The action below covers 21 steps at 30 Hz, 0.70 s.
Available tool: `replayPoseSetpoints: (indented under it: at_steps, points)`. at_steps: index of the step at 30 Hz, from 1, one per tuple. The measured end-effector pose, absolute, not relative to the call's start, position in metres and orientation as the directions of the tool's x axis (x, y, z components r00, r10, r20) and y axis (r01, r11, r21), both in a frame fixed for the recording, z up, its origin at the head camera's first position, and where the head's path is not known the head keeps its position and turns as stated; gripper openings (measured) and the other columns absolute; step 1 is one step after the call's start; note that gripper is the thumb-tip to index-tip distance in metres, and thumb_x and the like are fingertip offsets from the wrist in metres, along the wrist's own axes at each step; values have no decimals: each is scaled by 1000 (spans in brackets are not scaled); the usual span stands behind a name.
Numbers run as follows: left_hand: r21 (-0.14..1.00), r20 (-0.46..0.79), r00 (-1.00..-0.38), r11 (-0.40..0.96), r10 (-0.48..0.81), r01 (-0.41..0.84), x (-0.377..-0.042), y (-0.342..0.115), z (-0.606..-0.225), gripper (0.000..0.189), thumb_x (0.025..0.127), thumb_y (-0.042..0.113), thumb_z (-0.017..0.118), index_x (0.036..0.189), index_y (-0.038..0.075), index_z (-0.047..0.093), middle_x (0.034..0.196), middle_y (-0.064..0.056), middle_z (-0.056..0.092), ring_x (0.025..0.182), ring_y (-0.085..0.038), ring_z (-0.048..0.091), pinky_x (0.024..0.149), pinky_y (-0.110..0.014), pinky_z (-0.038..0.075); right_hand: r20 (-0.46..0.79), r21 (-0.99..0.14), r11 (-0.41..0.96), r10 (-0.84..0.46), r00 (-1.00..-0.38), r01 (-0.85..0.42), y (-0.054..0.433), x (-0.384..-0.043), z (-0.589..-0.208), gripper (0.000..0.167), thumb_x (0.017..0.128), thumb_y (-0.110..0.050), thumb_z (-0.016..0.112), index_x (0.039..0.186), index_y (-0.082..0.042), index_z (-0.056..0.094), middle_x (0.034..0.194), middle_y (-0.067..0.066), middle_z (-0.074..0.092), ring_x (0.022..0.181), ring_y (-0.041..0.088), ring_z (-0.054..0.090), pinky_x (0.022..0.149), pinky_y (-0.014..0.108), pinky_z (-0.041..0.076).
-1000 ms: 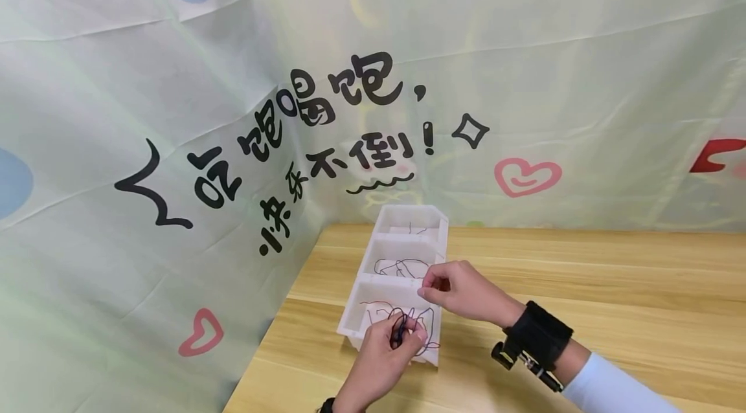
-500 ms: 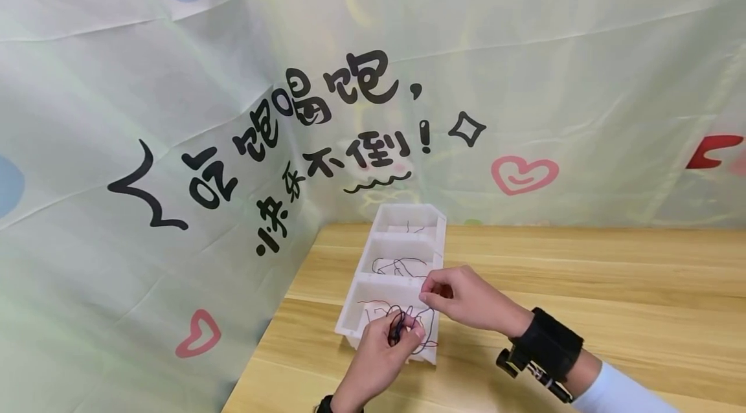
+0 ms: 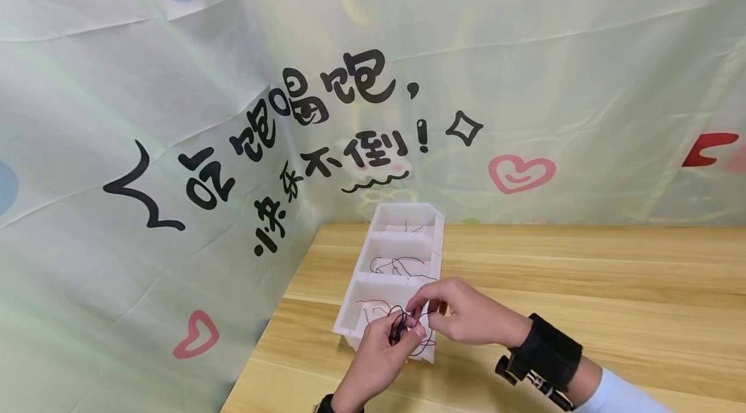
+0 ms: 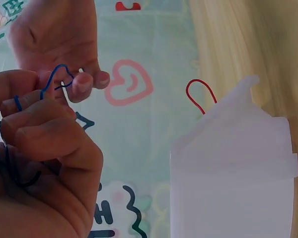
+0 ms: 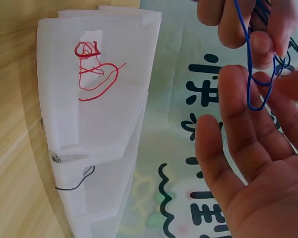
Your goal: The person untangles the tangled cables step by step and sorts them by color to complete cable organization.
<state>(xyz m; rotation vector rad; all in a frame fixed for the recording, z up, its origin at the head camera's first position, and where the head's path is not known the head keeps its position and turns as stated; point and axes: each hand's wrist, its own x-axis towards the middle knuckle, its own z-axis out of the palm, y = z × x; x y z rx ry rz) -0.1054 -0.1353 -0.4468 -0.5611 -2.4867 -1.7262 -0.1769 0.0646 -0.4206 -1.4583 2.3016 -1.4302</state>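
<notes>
My left hand (image 3: 381, 351) grips a small bundle of thin blue wires (image 5: 249, 64) above the nearest white bin (image 3: 345, 319). A loop of the blue wire hangs down from its fingertips. Facing it from the right is my right hand (image 3: 469, 312), its fingers spread beside the bundle and its thumb apart from the forefinger. In the right wrist view the blue loop lies in front of these fingers. Red wires (image 5: 100, 94) lie in the nearest bin, which the hands partly cover in the head view.
Behind the nearest bin stand a middle bin (image 3: 366, 256) with dark wires (image 3: 396, 264) and a far bin (image 3: 381, 215) with thin dark wire pieces. All sit on a wooden table (image 3: 583, 283) against a printed cloth (image 3: 553, 76). A red wire loop (image 4: 201, 82) sticks up past the bin's edge.
My right hand has come left and down from beside the bin's right edge to the left hand's fingertips, and its thumb and forefinger have parted. The left hand keeps hold of the blue wires.
</notes>
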Motion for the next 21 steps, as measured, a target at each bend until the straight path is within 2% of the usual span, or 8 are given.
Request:
replayPoseSetpoints:
  at_steps: [5,10,13,17,21]
  points:
    - [917,218,-946,281,239,283,-106,-136,-447,16,101,23,64,94,9,67,73,5,54,61,-3,48,54,-18,41,402,-686,135,-748,-527,-715,64,-177,-424,19,88,-2,70,91,-21,71,81,-15,66,71,2,60,63,26,53]
    - [961,185,-966,171,184,216,-107,-138,-447,21,104,23,60,100,3,63,66,2,51,49,-5,46,45,-19,38,390,-694,104,-777,-494,-712,62,-176,-426,23,95,-8,67,77,-22,65,69,-20,54,62,-6,49,54,16,44]
    - [952,215,-964,186,154,242,-107,-138,-448,21,104,22,59,95,3,63,65,2,50,51,-4,45,47,-18,38,401,-695,75,-784,-473,-715,60,-174,-425,25,95,-8,65,75,-22,61,68,-21,49,60,-7,45,53,14,39]
    - [927,258,-957,245,134,284,-107,-136,-447,20,104,22,59,92,7,64,73,0,57,62,-5,50,57,-20,43,396,-692,61,-802,-448,-719,55,-169,-424,17,91,-15,70,80,-24,61,71,-20,52,62,-7,48,53,14,43]
    - [923,263,-955,254,137,290,-106,-136,-447,20,104,24,60,91,9,64,81,-1,65,72,-9,58,66,-24,49,345,-687,84,-836,-426,-721,51,-165,-425,14,97,-26,70,86,-23,62,72,-20,53,61,-9,49,55,14,46]
